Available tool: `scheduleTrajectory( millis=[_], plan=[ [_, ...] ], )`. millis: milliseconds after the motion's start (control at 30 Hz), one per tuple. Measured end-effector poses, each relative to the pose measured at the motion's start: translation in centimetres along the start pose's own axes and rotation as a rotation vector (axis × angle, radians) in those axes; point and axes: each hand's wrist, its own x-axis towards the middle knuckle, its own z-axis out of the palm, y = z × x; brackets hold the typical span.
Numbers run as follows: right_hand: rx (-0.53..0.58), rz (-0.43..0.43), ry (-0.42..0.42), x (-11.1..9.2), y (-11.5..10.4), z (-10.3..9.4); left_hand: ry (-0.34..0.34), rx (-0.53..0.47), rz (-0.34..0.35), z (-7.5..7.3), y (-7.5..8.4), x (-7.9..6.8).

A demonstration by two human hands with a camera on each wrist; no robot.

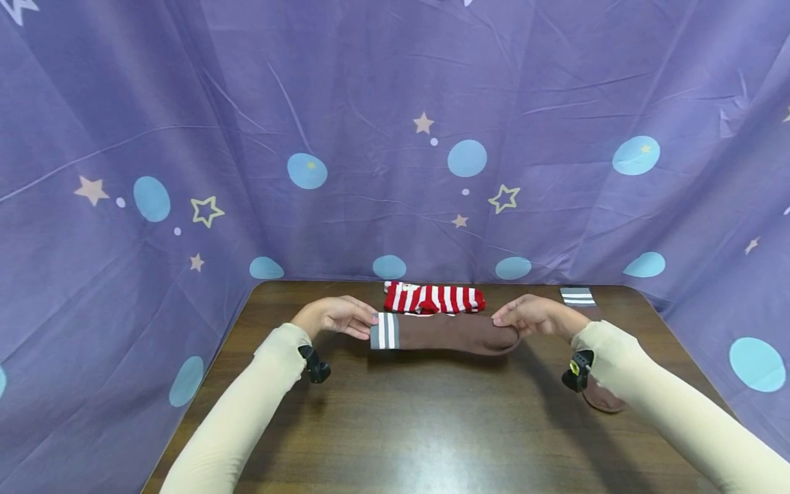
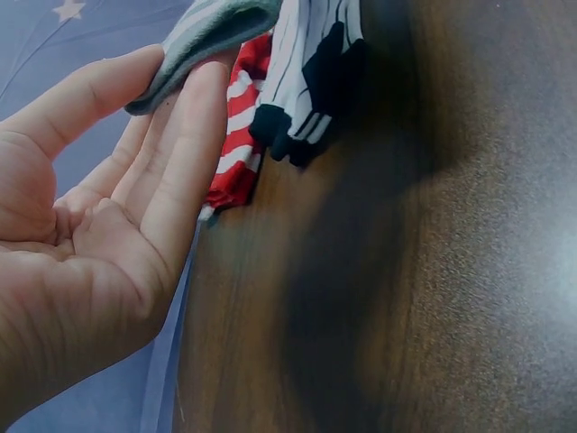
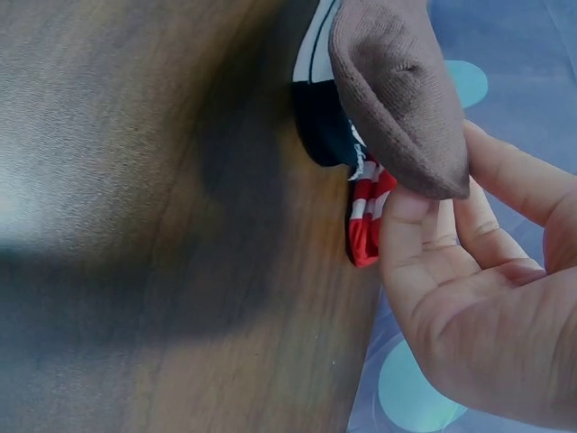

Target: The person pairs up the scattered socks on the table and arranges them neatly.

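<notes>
A brown sock (image 1: 447,333) with a grey cuff and white bands stretches level between both hands, above the table. At the cuff end, my left hand (image 1: 342,317) pinches the edge between thumb and fingers; the grey cuff (image 2: 212,41) shows at the top of the left wrist view. My right hand (image 1: 540,317) pinches the toe end, and in the right wrist view the brown toe (image 3: 397,99) hangs over the fingertips. Beyond the held sock lie red-and-white striped socks (image 1: 435,298). White socks with dark stripes (image 2: 302,81) lie beside these, mostly hidden in the head view.
Another brown sock (image 1: 601,396) lies at the table's right, partly covered by the right forearm, its grey banded cuff (image 1: 577,296) near the back edge. The brown wooden table (image 1: 395,425) meets a purple patterned curtain (image 1: 370,103) behind and at the sides.
</notes>
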Motion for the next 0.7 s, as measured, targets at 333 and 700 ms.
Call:
scheduleTrajectory(
  millis=[333, 700],
  plan=[
    [0.001, 0.005, -0.016, -0.2, 0.4, 0.8, -0.014, 0.029, -0.053, -0.1, -0.7, -0.1],
    [0.014, 0.025, -0.04, 0.5, 1.7, 1.7, -0.029, 0.061, -0.096, 0.1, -2.1, 0.3]
  ],
)
